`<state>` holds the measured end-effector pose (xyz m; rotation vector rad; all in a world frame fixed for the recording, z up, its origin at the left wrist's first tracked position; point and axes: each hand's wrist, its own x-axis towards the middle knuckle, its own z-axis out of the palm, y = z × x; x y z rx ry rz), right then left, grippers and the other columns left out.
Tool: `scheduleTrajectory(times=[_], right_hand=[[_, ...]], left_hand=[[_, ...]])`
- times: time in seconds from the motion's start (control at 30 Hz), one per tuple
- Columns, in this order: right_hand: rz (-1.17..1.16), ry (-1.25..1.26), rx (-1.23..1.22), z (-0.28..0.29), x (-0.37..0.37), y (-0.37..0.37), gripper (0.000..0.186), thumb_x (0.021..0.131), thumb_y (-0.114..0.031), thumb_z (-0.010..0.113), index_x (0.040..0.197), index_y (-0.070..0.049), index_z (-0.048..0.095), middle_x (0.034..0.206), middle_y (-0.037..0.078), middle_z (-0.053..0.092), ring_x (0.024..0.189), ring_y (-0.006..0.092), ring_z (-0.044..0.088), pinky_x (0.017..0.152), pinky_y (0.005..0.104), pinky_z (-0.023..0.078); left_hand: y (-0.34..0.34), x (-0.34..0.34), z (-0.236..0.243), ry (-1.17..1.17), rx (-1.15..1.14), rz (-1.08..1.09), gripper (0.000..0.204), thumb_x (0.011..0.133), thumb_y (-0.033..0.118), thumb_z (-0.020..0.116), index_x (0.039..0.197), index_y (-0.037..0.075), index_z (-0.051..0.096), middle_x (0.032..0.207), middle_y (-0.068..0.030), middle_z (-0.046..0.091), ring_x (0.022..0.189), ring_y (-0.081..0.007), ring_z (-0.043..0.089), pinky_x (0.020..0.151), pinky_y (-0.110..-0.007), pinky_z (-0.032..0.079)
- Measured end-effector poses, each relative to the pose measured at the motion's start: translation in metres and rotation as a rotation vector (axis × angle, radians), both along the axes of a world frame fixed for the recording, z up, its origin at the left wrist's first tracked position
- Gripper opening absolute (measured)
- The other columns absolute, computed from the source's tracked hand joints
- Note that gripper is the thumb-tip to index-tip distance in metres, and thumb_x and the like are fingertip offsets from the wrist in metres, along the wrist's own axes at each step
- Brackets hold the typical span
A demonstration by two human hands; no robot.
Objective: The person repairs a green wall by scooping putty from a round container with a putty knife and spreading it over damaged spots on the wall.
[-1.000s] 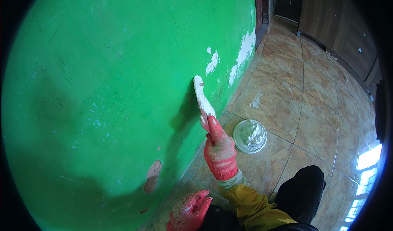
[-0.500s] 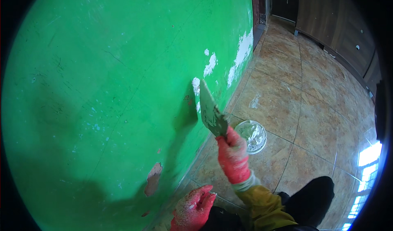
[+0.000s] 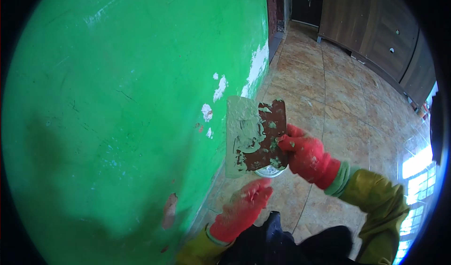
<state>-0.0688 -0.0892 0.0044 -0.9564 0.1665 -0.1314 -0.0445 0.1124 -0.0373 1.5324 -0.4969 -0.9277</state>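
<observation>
A wide putty knife (image 3: 249,136), its pale blade and brown back smeared with putty, is gripped in my right hand (image 3: 307,157). The broad face of the tool is turned up toward me, apart from the green wall (image 3: 141,77). My left hand (image 3: 242,211), in a red glove too, hangs empty below the blade with its fingers loosely stretched. Behind the knife a round tub (image 3: 270,172) shows only its near rim; most of it is hidden. White putty patches (image 3: 220,88) mark the wall beyond the blade, and a bare brownish chip (image 3: 170,211) lies lower down.
Brown tiled floor (image 3: 347,124) runs along the wall's foot. A dark wooden cabinet (image 3: 371,30) stands at the far right, with a doorway (image 3: 275,6) where the wall ends. My dark-clothed knees (image 3: 324,241) are at the lower edge. Bright light reflects at the right.
My right hand has drawn the putty knife back from the wall and turned its flat face toward me, now covering most of the tub. My left hand has moved up and right, toward the knife.
</observation>
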Motion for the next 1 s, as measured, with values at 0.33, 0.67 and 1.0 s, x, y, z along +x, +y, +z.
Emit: scheduleTrajectory(times=[0.33, 0.67, 1.0], right_hand=[[-0.342, -0.114, -0.07, -0.087, -0.017, 0.079, 0.044, 0.086, 0.002, 0.051, 0.129, -0.005, 0.045, 0.104, 0.001, 0.061, 0.084, 0.0078, 0.054, 0.074, 0.025, 0.045], [-0.509, -0.077, -0.221, -0.09, 0.021, 0.109, 0.038, 0.09, -0.006, 0.049, 0.128, -0.002, 0.045, 0.105, 0.01, 0.06, 0.091, 0.0138, 0.055, 0.078, 0.0287, 0.046], [-0.717, -0.236, -1.126, -0.102, 0.05, 0.134, 0.063, 0.073, 0.001, 0.063, 0.132, -0.004, 0.042, 0.128, 0.022, 0.049, 0.095, 0.0399, 0.054, 0.081, 0.0435, 0.048]], left_hand=[[-0.018, 0.004, -0.016, 0.454, -0.198, 0.631, 0.016, 0.093, 0.023, 0.057, 0.085, 0.009, 0.054, 0.069, 0.001, 0.05, 0.058, -0.0086, 0.044, 0.054, -0.021, 0.037], [0.033, 0.011, 0.005, 0.376, 0.114, 0.518, 0.027, 0.096, 0.028, 0.051, 0.104, 0.003, 0.058, 0.084, -0.0006, 0.057, 0.063, -0.0088, 0.047, 0.057, -0.021, 0.039], [0.089, -0.035, 0.08, 0.21, 0.321, 0.142, 0.034, 0.098, 0.026, 0.048, 0.117, 0.0, 0.054, 0.095, -0.0035, 0.057, 0.074, -0.0088, 0.055, 0.063, -0.022, 0.046]])
